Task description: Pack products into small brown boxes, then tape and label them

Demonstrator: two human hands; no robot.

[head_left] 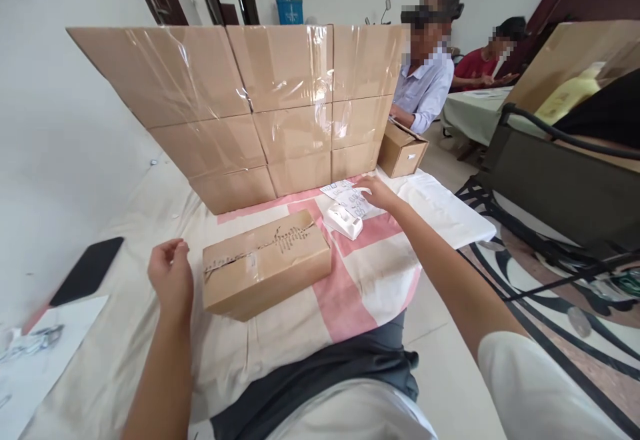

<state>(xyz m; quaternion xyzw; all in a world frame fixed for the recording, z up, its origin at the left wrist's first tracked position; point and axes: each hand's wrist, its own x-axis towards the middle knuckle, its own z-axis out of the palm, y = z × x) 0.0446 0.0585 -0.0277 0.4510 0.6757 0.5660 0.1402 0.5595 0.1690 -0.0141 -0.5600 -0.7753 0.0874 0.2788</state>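
A closed cardboard box (267, 267) lies on the cloth-covered table in front of me, with a ragged dark seam and printed marks on its top. Just left of it is my left hand (171, 273), fingers curled in, with nothing visible in them. Beyond the box's right end, my right hand (375, 193) reaches over a white sheet with small printed marks (353, 199). Its fingers are stretched out at the sheet's right edge; whether they touch it is hard to tell. Right beside the sheet sits a small white plastic object (343, 222), perhaps a tape dispenser.
A wall of taped cardboard boxes (295, 127) stands along the table's far side. Another box (403, 150) is at its right end. A black phone-like slab (87, 270) and a paper (60, 353) lie at left. Two people (430, 87) sit beyond.
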